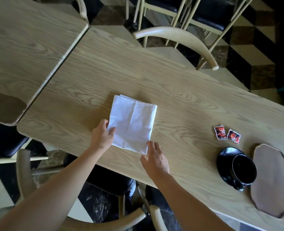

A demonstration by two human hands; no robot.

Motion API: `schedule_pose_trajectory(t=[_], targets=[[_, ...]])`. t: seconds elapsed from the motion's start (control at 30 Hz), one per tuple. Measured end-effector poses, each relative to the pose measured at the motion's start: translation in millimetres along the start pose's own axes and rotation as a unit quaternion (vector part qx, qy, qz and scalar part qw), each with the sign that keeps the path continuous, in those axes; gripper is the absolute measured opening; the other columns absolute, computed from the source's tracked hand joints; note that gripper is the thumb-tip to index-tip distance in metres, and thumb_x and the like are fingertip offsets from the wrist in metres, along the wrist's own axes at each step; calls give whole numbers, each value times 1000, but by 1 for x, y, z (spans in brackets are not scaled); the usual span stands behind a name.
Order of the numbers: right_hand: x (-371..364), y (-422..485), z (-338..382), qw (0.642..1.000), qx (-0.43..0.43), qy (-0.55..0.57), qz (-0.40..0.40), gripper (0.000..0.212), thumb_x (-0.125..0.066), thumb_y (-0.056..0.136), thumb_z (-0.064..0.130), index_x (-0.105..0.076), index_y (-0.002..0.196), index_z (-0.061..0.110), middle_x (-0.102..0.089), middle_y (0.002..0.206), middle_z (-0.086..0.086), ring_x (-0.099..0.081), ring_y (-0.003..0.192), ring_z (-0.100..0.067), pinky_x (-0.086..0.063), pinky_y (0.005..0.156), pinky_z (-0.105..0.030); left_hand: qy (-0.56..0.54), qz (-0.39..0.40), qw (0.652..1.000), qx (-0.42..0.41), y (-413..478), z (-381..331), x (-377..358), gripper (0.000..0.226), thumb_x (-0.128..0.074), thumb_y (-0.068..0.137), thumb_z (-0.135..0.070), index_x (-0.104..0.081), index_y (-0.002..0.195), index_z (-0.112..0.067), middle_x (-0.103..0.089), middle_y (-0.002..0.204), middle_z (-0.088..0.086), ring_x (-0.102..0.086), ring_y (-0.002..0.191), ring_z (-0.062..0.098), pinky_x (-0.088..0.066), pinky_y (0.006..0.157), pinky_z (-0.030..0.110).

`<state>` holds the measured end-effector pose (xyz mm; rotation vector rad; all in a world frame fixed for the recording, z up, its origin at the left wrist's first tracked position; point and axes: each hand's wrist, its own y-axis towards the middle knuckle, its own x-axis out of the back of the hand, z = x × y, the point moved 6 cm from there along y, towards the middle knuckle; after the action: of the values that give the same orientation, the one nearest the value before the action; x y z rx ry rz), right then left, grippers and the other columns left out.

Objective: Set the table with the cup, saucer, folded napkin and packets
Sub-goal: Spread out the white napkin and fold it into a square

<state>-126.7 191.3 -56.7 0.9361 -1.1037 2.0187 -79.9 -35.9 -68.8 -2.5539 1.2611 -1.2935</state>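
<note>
A white folded napkin (132,124) lies flat in the middle of the light wooden table (179,97). My left hand (103,135) pinches its near left corner between thumb and fingers. My right hand (155,158) rests with spread fingers at the napkin's near right corner, touching its edge. Far to the right, a black cup (243,169) sits on a black saucer (224,157). Two red and black packets (226,135) lie side by side beyond the saucer.
A brown wooden board (271,179) lies right of the saucer near the table edge. A second table (21,47) adjoins on the left. Pale wooden chairs (179,37) stand behind the table, and another chair (23,170) sits below my arms.
</note>
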Motion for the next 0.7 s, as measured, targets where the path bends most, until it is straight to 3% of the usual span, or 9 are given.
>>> schedule_pose_trajectory(t=[0.1, 0.2, 0.33, 0.47, 0.6, 0.7], targets=[[2, 2, 0, 1000, -5, 8, -10, 14, -49, 92, 18, -52, 105, 14, -58, 103, -3, -55, 96, -26, -42, 67, -33, -31, -35, 997, -60, 0, -8, 5, 16, -57, 92, -17, -45, 85, -8, -39, 62, -3, -39, 64, 28, -31, 62, 32], [3, 2, 0, 1000, -3, -5, -10, 10, -46, 93, 16, -53, 99, 14, -61, 98, -2, -56, 91, -25, -40, 64, -32, -40, -59, 988, -134, 0, -17, 8, 15, -58, 93, -13, -47, 86, -4, -36, 62, -1, -36, 59, 26, -31, 57, 33], [2, 1, 4, 1000, 6, -26, 9, 20, -47, 89, 11, -54, 106, 19, -61, 106, 3, -56, 101, -25, -47, 70, -36, 33, -42, 994, -98, 6, 0, 1, 15, -53, 94, -20, -50, 96, -5, -49, 63, 7, -49, 63, 37, -36, 59, 37], [8, 1, 10, 997, 28, -62, 42, 24, -50, 85, 18, -53, 109, 20, -62, 106, 1, -58, 101, -24, -50, 76, -36, 137, -49, 980, -135, 5, 1, 1, 30, -57, 91, -23, -50, 118, -10, -61, 102, 12, -57, 95, 35, -45, 80, 44], [25, 17, 23, 996, 59, -58, -24, 26, -51, 87, 29, -53, 110, 17, -60, 104, -1, -54, 102, -24, -49, 75, -35, 272, -29, 938, -214, 8, -16, -10, 48, -53, 89, -31, -46, 131, -10, -54, 127, 16, -54, 109, 40, -43, 92, 47], [25, 48, 39, 991, 104, -33, -71, 49, -52, 88, 27, -44, 135, 14, -52, 131, -6, -47, 123, -27, -48, 92, -40, 305, 8, 921, -241, 17, -30, -28, 57, -42, 94, -38, -39, 142, -6, -40, 149, 22, -42, 134, 43, -44, 99, 51]])
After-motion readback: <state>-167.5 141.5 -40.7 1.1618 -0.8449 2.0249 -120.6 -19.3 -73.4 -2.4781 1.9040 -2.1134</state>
